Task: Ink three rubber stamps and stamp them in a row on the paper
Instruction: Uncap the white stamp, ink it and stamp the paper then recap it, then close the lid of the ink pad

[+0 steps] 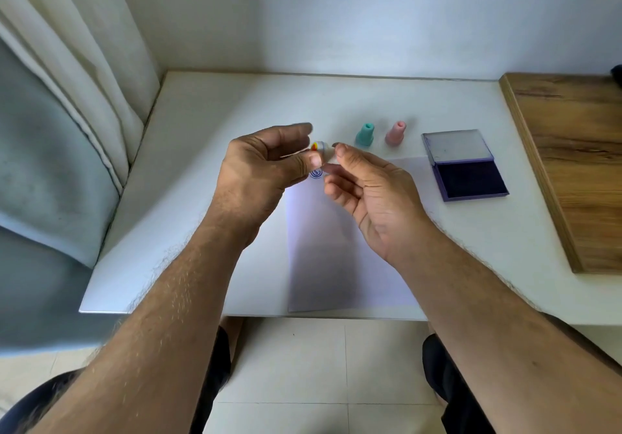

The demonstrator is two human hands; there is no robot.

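Note:
A small white stamp [323,151] with a red and yellow sticker on its end is held above the paper [340,248]. My left hand [266,171] pinches it with thumb and fingers, and my right hand [370,194] touches its other end with its fingertips. One blue round print [316,173] shows on the paper near its top left, just under the stamp. A teal stamp [364,135] and a pink stamp [395,133] stand upright on the table beyond the paper. The ink pad [469,178] lies open to the right, its dark purple pad facing up.
The white table [188,164] ends at a wall behind and a curtain [67,80] on the left. A wooden board [579,151] lies along the right side. My knees and a tiled floor show below the table's front edge.

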